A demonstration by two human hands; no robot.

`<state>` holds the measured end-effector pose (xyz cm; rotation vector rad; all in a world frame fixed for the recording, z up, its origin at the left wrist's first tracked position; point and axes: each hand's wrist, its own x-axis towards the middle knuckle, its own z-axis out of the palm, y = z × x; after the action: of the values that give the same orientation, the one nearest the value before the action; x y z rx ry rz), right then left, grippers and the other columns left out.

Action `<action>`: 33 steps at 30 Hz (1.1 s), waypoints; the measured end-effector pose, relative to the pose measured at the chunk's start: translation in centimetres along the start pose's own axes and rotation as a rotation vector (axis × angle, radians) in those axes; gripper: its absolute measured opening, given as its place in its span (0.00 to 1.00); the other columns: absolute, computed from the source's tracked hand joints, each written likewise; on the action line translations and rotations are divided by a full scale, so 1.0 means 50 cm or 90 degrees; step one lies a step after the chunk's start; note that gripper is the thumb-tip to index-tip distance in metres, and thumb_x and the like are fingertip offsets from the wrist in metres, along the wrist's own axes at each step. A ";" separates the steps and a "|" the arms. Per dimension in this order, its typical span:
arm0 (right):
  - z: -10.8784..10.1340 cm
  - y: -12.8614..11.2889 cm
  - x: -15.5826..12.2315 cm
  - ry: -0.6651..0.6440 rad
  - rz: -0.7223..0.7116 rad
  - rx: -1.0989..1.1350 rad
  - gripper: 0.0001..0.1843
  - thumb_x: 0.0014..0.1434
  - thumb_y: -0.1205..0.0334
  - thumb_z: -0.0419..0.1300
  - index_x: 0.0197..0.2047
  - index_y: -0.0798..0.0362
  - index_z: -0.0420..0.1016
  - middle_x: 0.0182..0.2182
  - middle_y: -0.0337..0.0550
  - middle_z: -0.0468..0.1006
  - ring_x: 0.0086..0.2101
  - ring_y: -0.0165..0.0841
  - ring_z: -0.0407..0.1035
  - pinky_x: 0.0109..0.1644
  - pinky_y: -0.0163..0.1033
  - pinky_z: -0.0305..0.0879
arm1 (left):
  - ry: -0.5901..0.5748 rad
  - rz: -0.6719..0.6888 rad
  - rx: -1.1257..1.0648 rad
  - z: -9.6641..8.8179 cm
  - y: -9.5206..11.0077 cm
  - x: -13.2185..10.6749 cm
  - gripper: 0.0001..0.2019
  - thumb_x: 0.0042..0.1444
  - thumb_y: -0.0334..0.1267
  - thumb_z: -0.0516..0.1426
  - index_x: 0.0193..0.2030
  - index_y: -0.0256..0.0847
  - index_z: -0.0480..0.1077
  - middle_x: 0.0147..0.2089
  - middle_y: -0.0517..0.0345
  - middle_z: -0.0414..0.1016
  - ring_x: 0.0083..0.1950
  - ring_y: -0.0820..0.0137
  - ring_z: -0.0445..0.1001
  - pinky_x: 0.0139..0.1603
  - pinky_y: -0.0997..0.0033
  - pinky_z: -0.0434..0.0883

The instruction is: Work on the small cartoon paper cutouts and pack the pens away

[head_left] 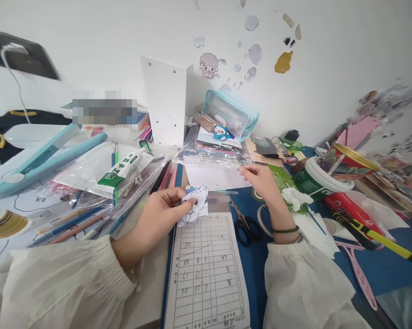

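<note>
Landmark for all positions: the ruled form sheet (207, 274) lying flat at the desk's near centre. Left hand (161, 219) sits at the sheet's upper left corner and pinches a small white-and-blue paper cutout (194, 206) between thumb and fingers; the cutout is lifted just over the sheet's top edge, face up toward the camera, apparently held that way so its outline can be inspected. Right hand (262, 180) is beyond the sheet's upper right corner, fingers drawn together on the edge of a clear plastic sleeve (214, 157) that lies over white paper; whether it truly grips the sleeve or only presses it, I cannot tell. Scissors (244, 224) lie just right of the sheet's top, blades shut, handles toward the person, within easy reach of the right hand. Further right of the sheet: a green paper cup (315, 183) with a crumpled white tissue (295, 197) before it, and a yellow-black utility knife (377, 233). Left of the sheet, a glue tube (121, 170) rests on bagged supplies, and beyond it a light blue stapler-like tool (44, 160). Behind the sheet, a teal pouch (231, 114) leans against the wall.
</note>
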<state>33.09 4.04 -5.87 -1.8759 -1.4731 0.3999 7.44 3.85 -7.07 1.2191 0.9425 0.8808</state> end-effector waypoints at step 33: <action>0.027 0.027 0.055 -0.046 -0.106 -0.399 0.08 0.53 0.68 0.55 0.33 0.54 0.75 0.32 0.47 0.79 0.35 0.36 0.71 0.38 0.37 0.61 | -0.027 0.003 -0.014 0.000 -0.002 -0.003 0.15 0.43 0.42 0.63 0.16 0.39 0.63 0.20 0.63 0.66 0.23 0.75 0.64 0.24 0.76 0.59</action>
<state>34.07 6.93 -7.25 -2.1933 -1.9436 -0.0952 7.40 3.72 -7.15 1.2175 0.8938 0.8637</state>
